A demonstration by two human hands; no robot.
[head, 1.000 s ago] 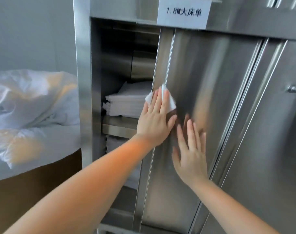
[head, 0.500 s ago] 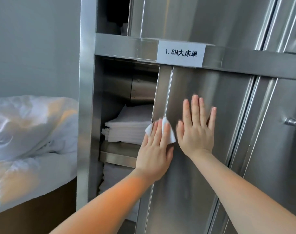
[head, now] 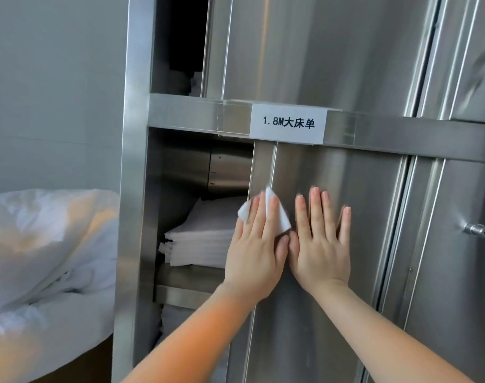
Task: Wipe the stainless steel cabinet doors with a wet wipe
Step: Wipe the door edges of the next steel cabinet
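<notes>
A stainless steel sliding cabinet door (head: 332, 313) fills the middle of the view, slid partly right so the left compartment stands open. My left hand (head: 256, 244) lies flat with straight fingers and presses a white wet wipe (head: 280, 219) against the door's left edge strip. My right hand (head: 320, 241) rests flat on the door just to the right, its thumb touching my left hand.
Folded white sheets (head: 200, 239) sit on the shelf inside the open compartment. A white label (head: 288, 123) is stuck on the crossbar above. A second door with a knob (head: 477, 230) is at the right. A heap of white bedding (head: 42, 258) lies at the left.
Both hands have moved up the door with the wipe. My right hand came up from lower down and now lies beside the left. The view has tilted upward.
</notes>
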